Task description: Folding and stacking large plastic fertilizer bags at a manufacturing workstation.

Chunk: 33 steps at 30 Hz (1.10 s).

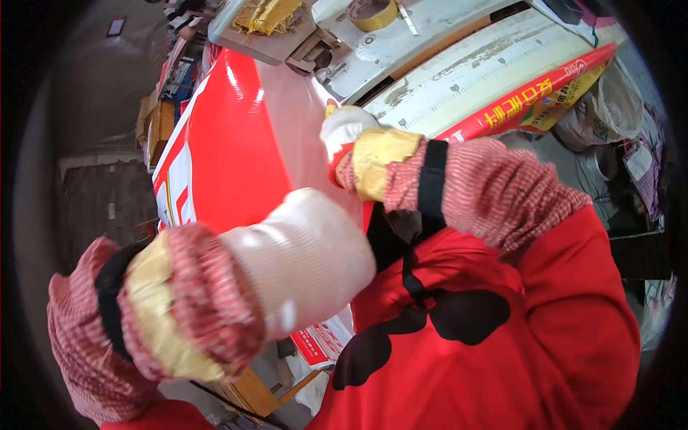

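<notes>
A large red and white glossy sheet [236, 136] runs from beneath a sewing machine head [266, 36] down toward my body. My right hand [350, 127], in a white glove, is at the sheet's right edge just below the machine's presser foot [312, 54]. One fingertip points up toward the foot, and the fingers look closed on that edge. Closer to me, my left hand [308, 247] is over the lower part of the sheet in a white knit glove. Its fingers are turned away and hidden, so its grip cannot be seen.
Right of the machine stretches a worn pale worktop [459, 72] with ruler marks. A tape roll [371, 13] lies at the back. Red and yellow printed sheeting [530, 97] hangs along the front edge. A plastic bag [605, 107] is at far right, and a wooden stool [251, 393] below left.
</notes>
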### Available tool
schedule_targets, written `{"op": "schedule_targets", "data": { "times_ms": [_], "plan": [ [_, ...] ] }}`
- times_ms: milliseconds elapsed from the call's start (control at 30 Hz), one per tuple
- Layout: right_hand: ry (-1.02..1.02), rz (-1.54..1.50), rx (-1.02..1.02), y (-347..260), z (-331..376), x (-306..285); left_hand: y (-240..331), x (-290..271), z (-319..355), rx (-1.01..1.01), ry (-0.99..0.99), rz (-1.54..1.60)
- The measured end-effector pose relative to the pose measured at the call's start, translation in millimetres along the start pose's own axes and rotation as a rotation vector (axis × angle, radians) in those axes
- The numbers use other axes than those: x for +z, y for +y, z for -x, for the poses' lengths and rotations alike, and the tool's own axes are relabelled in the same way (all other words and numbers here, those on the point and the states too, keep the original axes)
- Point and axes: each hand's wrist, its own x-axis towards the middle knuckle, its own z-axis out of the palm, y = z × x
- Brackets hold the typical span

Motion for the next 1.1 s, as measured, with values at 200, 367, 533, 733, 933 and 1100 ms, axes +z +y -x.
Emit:
{"op": "schedule_targets", "data": {
  "times_ms": [200,367,533,733,933,1100],
  "plan": [
    [0.313,0.911,0.158,-36.9,-1.5,14.9,-53.4,-20.5,18.5,-0.354,-0.044,0.089],
    [0.434,1.482,0.233,-11.9,-9.5,43.6,-14.2,31.3,24.4,-0.735,0.368,0.196],
    [0.643,1.664,0.157,-15.7,-8.2,26.5,-34.2,-4.9,-22.0,-0.098,0.266,0.170],
    [0.849,1.919,0.042,-5.8,-11.4,25.8,-98.5,-42.9,63.0,-0.417,-0.004,-0.315],
    [1.984,3.027,1.198,43.9,-96.8,-0.8,-12.7,-0.5,34.5,-0.064,-0.006,0.081],
    [1.039,3.694,2.342,58.2,-34.5,31.3,-2.4,-19.2,6.4,0.042,0.237,0.134]
  ]
}}
